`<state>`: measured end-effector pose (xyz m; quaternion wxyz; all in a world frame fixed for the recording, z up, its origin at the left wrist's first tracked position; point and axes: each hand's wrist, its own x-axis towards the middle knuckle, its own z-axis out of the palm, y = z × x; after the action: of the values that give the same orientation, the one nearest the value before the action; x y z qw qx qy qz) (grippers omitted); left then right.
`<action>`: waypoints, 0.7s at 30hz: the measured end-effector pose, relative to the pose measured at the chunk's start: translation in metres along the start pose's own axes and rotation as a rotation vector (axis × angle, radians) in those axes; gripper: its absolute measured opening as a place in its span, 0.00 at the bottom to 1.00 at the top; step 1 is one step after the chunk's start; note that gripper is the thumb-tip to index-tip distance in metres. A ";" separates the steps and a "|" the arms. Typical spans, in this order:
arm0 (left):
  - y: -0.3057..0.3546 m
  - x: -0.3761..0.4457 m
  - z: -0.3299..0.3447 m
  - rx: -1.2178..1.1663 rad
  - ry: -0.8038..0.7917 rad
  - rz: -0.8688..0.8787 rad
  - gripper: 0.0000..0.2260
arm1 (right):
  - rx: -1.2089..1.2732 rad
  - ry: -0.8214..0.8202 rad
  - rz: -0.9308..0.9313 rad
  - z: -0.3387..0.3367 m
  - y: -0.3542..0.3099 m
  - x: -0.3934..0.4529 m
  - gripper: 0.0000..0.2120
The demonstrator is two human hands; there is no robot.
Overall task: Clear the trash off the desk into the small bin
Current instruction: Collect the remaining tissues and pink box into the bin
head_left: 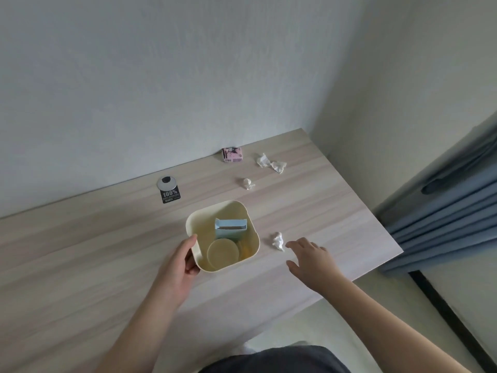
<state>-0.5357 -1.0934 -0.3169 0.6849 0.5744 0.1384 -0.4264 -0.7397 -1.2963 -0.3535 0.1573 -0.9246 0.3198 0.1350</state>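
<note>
A small cream bin (252,232) stands mid-desk with a light blue carton (230,228) and a round cream lid inside it. My left hand (180,261) grips the bin's near-left corner, thumb over the rim. My right hand (309,257) hovers open just right of a crumpled white tissue (277,240), fingertips a short way from it. A second tissue ball (247,183) lies farther back. A larger crumpled tissue (270,162) sits near the wall, beside a pink packet (231,154).
The light wood desk (94,259) ends at a right edge close to blue curtains (443,219). A round metal cable cap with a black label (168,188) sits near the wall. Grey walls enclose the back and right.
</note>
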 end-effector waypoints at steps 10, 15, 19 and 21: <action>0.001 0.005 0.005 -0.091 0.071 0.043 0.08 | -0.136 -0.189 -0.038 0.031 0.010 0.075 0.26; -0.006 0.011 0.019 -0.141 0.151 0.080 0.06 | -0.175 -0.198 -0.144 0.045 0.024 0.102 0.18; -0.013 0.012 0.047 -0.191 0.220 0.121 0.11 | -0.178 -0.190 -0.246 0.048 0.038 0.120 0.14; -0.016 0.014 0.061 -0.191 0.250 0.135 0.10 | -0.173 -0.213 -0.271 0.048 0.046 0.127 0.12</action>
<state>-0.5571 -1.1539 -0.3190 0.7409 0.5633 0.2235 -0.2894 -0.6793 -1.3827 -0.4510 0.1272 -0.9497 0.1608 0.2368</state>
